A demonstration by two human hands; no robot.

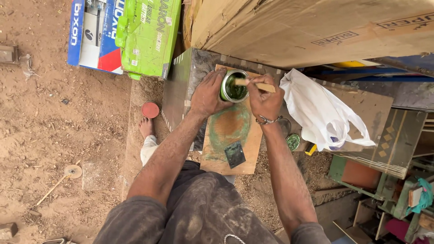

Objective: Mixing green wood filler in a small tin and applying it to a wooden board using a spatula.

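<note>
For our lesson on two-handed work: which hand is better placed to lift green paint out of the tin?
Right hand: it grips the wooden stick, whose tip is in the tin. The left hand holds the tin's side.

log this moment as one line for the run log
left hand: grips green paint tin | right hand: holds wooden stick in tin | tin on stained board | white bag at right

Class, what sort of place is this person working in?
Probably an outdoor woodworking yard: bare dirt ground with wood shavings, a paint-stained wooden board under an open tin of green paint, and big cardboard boxes.
</note>
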